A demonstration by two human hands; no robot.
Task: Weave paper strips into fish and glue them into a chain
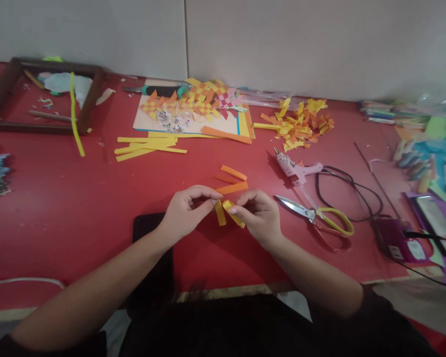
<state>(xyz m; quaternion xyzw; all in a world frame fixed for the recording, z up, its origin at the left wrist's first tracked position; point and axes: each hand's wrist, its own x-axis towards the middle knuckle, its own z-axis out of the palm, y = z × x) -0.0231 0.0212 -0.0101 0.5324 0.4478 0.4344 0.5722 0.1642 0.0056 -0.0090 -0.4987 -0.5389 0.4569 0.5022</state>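
My left hand (pixel 191 210) pinches a short yellow paper strip (pixel 220 213) between thumb and fingers. Close beside it, my right hand (pixel 259 215) is closed on a yellow folded paper piece (pixel 233 213), which looks like several layers. Whether the two yellow pieces are joined I cannot tell. Just beyond my fingertips, orange paper strips (pixel 235 173) lie on the red table. To the right of my right hand rest scissors (pixel 312 215) with one yellow and one red handle, blades apart. A pink glue gun (pixel 295 168) lies behind them.
Yellow strips (pixel 144 148) lie at the back left, before woven paper pieces (pixel 204 101) on card sheets. Cut paper scraps (pixel 303 124) are heaped behind the glue gun. A brown wooden frame (pixel 33 128) is far left, a purple box with cords (pixel 397 240) right. A black flat object (pixel 148 267) lies under my left forearm.
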